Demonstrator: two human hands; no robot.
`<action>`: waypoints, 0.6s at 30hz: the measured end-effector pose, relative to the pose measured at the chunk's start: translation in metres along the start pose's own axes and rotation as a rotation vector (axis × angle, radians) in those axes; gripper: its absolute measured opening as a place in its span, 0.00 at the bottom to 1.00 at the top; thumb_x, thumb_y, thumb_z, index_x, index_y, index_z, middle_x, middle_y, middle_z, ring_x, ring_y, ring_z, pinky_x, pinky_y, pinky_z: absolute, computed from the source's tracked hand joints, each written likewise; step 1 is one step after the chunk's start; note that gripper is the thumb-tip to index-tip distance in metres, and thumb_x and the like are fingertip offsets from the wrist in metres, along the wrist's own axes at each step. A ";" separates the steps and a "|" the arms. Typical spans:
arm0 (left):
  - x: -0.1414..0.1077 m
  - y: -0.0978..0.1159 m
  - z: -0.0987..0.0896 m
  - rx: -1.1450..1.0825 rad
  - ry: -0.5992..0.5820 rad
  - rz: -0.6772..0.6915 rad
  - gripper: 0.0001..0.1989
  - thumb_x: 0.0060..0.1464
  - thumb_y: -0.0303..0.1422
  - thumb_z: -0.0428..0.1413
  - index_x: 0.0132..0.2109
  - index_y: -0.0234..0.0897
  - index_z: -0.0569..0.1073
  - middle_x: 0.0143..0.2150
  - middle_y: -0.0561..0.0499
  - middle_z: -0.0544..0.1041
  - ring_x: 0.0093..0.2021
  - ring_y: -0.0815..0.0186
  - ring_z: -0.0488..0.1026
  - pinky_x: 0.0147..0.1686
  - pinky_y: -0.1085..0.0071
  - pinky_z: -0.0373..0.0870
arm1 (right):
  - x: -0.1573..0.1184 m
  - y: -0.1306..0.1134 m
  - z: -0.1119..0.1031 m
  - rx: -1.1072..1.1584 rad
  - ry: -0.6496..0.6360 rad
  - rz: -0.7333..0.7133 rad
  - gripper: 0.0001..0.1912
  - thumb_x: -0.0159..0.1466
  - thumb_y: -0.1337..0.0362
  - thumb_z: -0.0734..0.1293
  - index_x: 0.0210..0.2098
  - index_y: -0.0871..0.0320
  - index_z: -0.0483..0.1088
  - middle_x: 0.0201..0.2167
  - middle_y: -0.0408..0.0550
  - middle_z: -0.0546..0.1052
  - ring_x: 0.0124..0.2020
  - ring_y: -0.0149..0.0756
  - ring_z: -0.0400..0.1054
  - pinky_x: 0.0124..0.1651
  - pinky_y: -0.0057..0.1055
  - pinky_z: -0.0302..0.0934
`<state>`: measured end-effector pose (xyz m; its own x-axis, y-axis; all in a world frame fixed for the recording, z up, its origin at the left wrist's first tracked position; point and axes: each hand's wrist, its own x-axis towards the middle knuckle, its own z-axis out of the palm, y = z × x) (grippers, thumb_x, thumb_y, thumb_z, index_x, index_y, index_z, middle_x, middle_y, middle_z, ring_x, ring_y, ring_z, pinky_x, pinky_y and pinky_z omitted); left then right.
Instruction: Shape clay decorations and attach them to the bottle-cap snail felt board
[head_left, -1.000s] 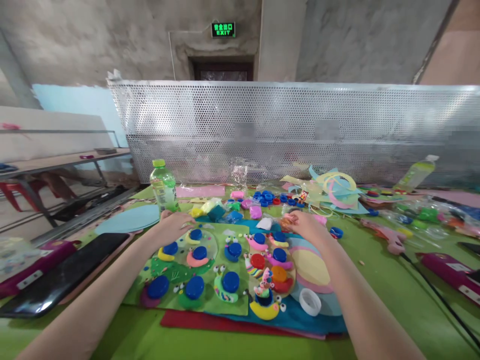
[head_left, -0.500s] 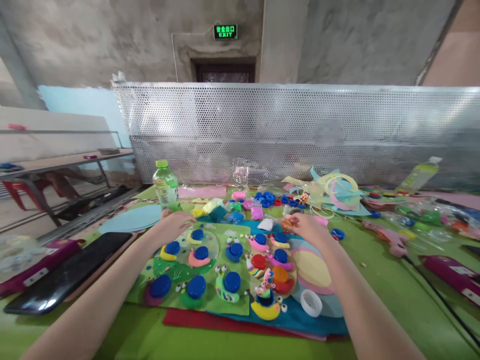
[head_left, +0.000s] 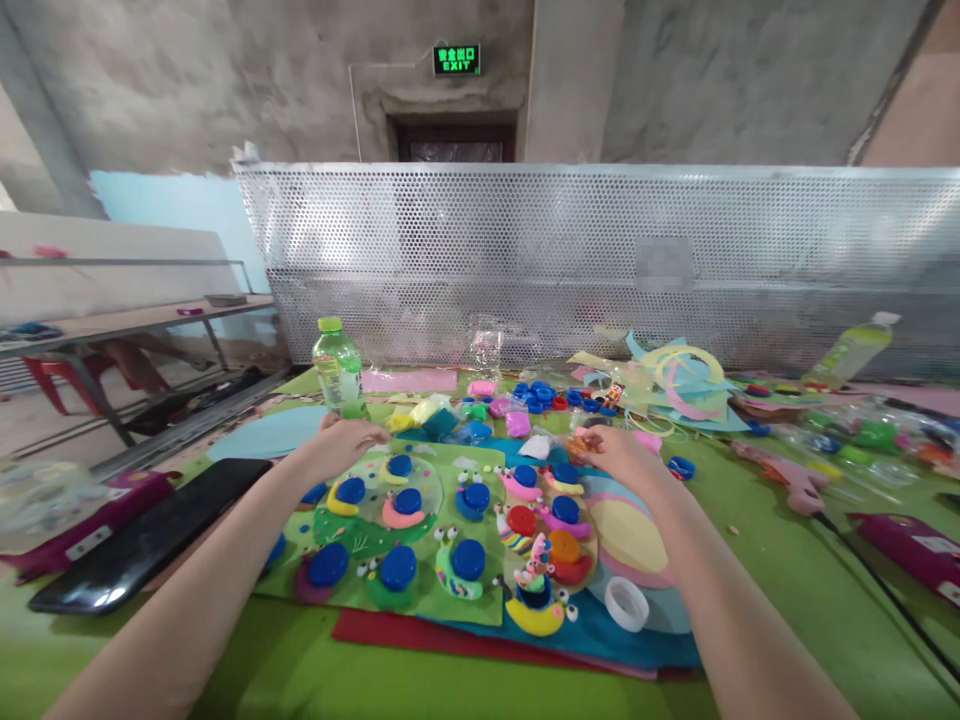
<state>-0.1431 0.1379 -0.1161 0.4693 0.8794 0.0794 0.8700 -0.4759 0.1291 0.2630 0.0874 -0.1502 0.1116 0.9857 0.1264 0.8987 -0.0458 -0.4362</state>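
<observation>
Compared with half a second before, keeps both hands in nearly the same place; only shows the view turned a little, and more of what look like two blue caps (head_left: 313,492) beside the left forearm (head_left: 255,520), at the left edge of the green sheet (head_left: 491,600). Seems to mean, as a judgement, small work of the fingers at one place, with no snail added or removed.

Holds the left hand (head_left: 341,445) at the far left corner of the green sheet, near a yellow lump (head_left: 399,421), with fingers bent and the grip rather narrow; cannot tell about any small thing inside it. Holds the right hand (head_left: 619,455) beyond the green sheet, to its right, with a narrow grip at an orange lump (head_left: 578,446); cannot tell whether to call this lump held or only touched.

By count, on the green sheet: seven snails (head_left: 460,575) in view, each with a blue cap. Just right of the green sheet: six more snails, three with blue caps, one with a red cap (head_left: 521,520), one with an orange cap (head_left: 564,546), one yellow with a small pink figure (head_left: 536,568). Farther right of it: one white cap (head_left: 627,606) and one pink glue gun (head_left: 799,490). Beyond it: one white lump (head_left: 535,446), two bottles (head_left: 341,380), and a heap of blue caps (head_left: 534,395), too crowded for counting. Left of it: one phone (head_left: 150,535).
</observation>
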 end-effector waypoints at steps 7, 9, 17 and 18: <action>0.001 0.001 0.002 0.012 -0.036 0.023 0.11 0.59 0.35 0.51 0.44 0.32 0.70 0.45 0.46 0.71 0.47 0.59 0.69 0.49 0.55 0.66 | 0.000 0.000 -0.001 -0.017 -0.004 -0.001 0.07 0.59 0.69 0.67 0.38 0.59 0.70 0.36 0.49 0.74 0.39 0.38 0.69 0.36 0.24 0.60; 0.001 0.000 0.003 0.023 -0.034 0.024 0.11 0.59 0.35 0.52 0.44 0.31 0.70 0.45 0.46 0.71 0.47 0.59 0.69 0.49 0.55 0.66 | 0.001 0.003 -0.005 -0.026 0.014 0.022 0.07 0.59 0.71 0.66 0.39 0.61 0.70 0.38 0.50 0.74 0.40 0.37 0.68 0.38 0.26 0.60; 0.015 -0.004 0.015 0.106 0.139 -0.013 0.18 0.59 0.35 0.51 0.55 0.35 0.63 0.57 0.42 0.62 0.57 0.53 0.59 0.56 0.47 0.55 | 0.003 0.012 -0.007 -0.035 0.071 0.096 0.08 0.65 0.64 0.64 0.40 0.64 0.69 0.37 0.49 0.73 0.38 0.34 0.68 0.42 0.33 0.63; 0.019 -0.004 0.018 0.108 0.152 -0.015 0.19 0.59 0.36 0.51 0.56 0.35 0.62 0.58 0.42 0.61 0.57 0.53 0.59 0.56 0.47 0.55 | 0.003 0.012 -0.005 -0.034 0.075 0.091 0.09 0.66 0.62 0.63 0.39 0.63 0.69 0.37 0.49 0.73 0.38 0.34 0.68 0.42 0.34 0.64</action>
<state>-0.1349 0.1571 -0.1328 0.4351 0.8710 0.2280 0.8916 -0.4521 0.0255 0.2761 0.0888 -0.1510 0.2234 0.9624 0.1545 0.8973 -0.1411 -0.4182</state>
